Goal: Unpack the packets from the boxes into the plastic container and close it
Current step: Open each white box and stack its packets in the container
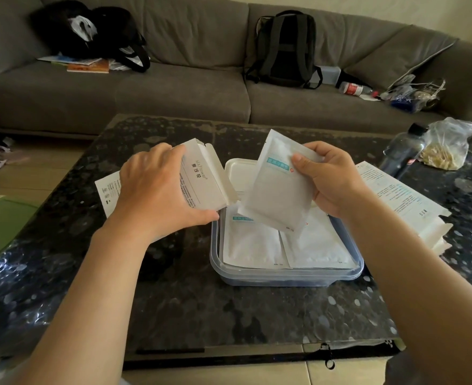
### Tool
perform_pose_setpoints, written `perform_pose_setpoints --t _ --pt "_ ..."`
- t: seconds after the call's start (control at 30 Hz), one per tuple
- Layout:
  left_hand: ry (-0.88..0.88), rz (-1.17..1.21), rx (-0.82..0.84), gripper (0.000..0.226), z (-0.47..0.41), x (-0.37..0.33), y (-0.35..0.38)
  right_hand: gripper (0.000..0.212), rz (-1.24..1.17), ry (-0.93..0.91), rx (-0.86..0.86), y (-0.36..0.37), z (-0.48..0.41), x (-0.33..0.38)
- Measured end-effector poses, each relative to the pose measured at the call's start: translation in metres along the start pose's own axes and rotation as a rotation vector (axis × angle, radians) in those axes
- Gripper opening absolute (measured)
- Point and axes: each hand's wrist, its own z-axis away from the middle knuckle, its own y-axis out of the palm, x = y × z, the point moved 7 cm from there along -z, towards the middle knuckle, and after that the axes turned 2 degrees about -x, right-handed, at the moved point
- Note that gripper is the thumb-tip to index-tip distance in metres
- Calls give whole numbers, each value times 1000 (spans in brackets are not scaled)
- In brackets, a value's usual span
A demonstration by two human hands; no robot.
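Running along the far side of the room, a grey sofa (190, 87) is carrying a dark backpack (285, 48), propped upright against its cushions. Standing in front of it, a dark speckled table (229, 309) is bearing the rest. Sitting at the middle of the table, the clear plastic container (285, 276) is lying open, its white lid (240, 170) resting just behind it. To its right, a stack of flattened white boxes (412, 207) is lying near the table edge; beyond it, a dark bottle (404, 154) is standing just beside a clear plastic bag (448, 145). Two white packets (251, 243) are lying flat, side by side, inside the container. The left hand (151, 190) is gripping an opened white box (201, 182), tilted over the container's far left corner, fingers curled over its top and thumb beneath. The right hand (332, 176) is pinching a further packet (273, 195) by its upper edge, holding it tilted above the container.
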Motion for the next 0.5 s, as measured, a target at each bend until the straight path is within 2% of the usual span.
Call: perform_pose_setpoints --t 0.1,0.27,0.37,0.43,0.5 --pt "-28 -4 -20 123 -2 5 -3 11 67 40 -11 -5 -1 -8" --pt "-66 -26 -71 121 -4 8 -5 9 229 89 154 15 3 -31" --pt "-75 -19 -73 120 -4 9 -3 12 340 93 179 30 8 -42" --pt "-77 -14 -72 119 -5 10 -2 19 448 62 183 39 11 -44" --pt "-76 -4 -72 119 -5 10 -2 34 672 -8 186 48 19 -42"
